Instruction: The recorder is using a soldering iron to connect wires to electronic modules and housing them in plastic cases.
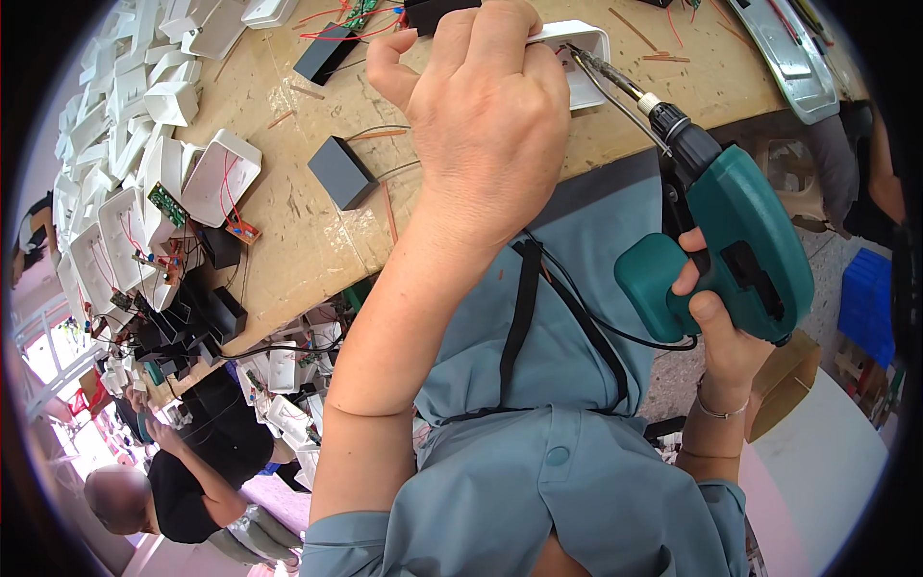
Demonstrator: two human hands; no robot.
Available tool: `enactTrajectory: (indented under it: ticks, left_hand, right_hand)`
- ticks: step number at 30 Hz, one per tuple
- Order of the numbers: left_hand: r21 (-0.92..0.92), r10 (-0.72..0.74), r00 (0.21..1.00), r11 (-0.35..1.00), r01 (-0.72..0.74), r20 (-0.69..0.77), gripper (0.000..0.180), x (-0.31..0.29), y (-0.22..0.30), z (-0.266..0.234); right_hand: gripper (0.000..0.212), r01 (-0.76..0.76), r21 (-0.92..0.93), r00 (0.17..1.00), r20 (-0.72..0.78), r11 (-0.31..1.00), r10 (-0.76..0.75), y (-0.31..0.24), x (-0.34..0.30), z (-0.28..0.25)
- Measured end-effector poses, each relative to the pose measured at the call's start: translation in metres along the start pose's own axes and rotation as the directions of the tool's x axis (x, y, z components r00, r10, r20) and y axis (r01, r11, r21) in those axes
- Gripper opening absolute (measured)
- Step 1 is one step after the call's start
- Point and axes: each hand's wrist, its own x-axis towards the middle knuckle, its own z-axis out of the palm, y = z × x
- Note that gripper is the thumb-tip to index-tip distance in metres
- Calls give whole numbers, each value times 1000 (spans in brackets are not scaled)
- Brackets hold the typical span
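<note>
My right hand [729, 337] is wrapped around the handle of a green soldering gun [755, 226] with a thin side tube and a black cable. Its metal tip reaches into an open white plastic case [588, 94] at the table's near edge. Bent over the left side of that case is my left hand [495, 125], gripping it. The little finger sticks out to the left, while the thumb and some fingertips are hidden. Dark small parts inside the case are too small to make out. A black box with wires [342, 173] lies left of my left wrist.
Many white cases [120, 144] are heaped along the left of the wooden table [279, 207]. Circuit boards with red wires [168, 205] lie among them. A metal tray [793, 67] stands far right. Another person [187, 486] works at lower left. A blue crate [865, 308] is at right.
</note>
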Motion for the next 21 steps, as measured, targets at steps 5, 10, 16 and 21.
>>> enactTrajectory:
  ticks: [5, 10, 16, 21]
  left_hand:
    - [6, -31, 999, 999, 31, -37, 7, -3, 0, 4]
    - [5, -17, 1000, 1000, 17, -26, 7, -2, -1, 3]
    - [7, -10, 1000, 1000, 10, -18, 8, 0, -1, 3]
    - [15, -38, 999, 999, 38, -3, 8, 1, 2, 1]
  right_hand:
    - [53, 21, -8, 1000, 11, 1000, -21, 0, 2, 0]
    - [52, -2, -29, 999, 35, 1000, 3, -1, 4, -3]
    - [47, -21, -61, 999, 41, 998, 24, 1, 1, -8]
    - [44, -22, -89, 998, 63, 996, 27, -3, 1, -8]
